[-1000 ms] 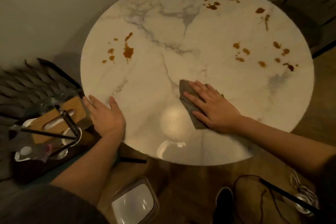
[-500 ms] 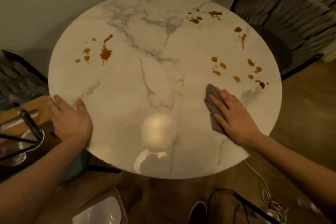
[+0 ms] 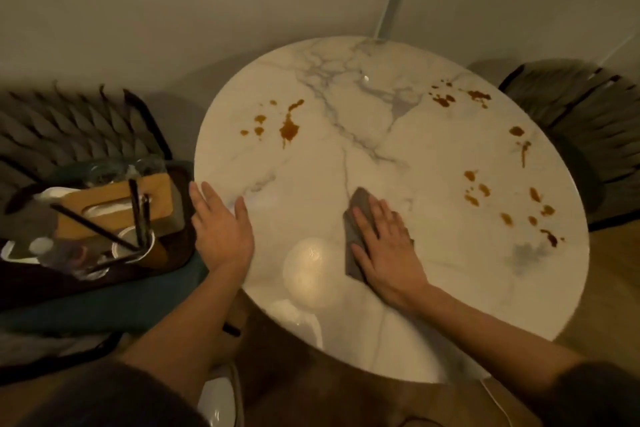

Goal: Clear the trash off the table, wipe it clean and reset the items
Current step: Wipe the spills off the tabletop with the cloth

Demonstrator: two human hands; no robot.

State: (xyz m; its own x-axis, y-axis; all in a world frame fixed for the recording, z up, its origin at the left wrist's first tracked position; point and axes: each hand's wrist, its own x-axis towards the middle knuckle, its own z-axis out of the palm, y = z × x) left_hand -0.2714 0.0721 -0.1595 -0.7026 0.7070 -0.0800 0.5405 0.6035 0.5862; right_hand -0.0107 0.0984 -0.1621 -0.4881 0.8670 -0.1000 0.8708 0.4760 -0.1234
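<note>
A round white marble table [image 3: 433, 156] fills the view, with brown sauce stains at the left [image 3: 289, 130], the far right [image 3: 445, 100] and the right side [image 3: 505, 204]. My right hand [image 3: 388, 246] lies flat on a grey cloth [image 3: 355, 236], pressing it onto the tabletop near the front middle. My left hand [image 3: 220, 229] rests flat on the table's left edge, fingers spread, holding nothing.
A chair on the left [image 3: 69, 135] carries a dark tray [image 3: 104, 274] with a wooden tissue box [image 3: 114, 204], cups, a bottle and black straws. Another woven chair [image 3: 585, 121] stands at the right. A white bin lid [image 3: 218, 402] sits on the floor below.
My right hand has slid the cloth back to the left, from near the right-side stains toward the table's middle. The view has swung so the left chair and tray show again. My left hand stays on the edge.
</note>
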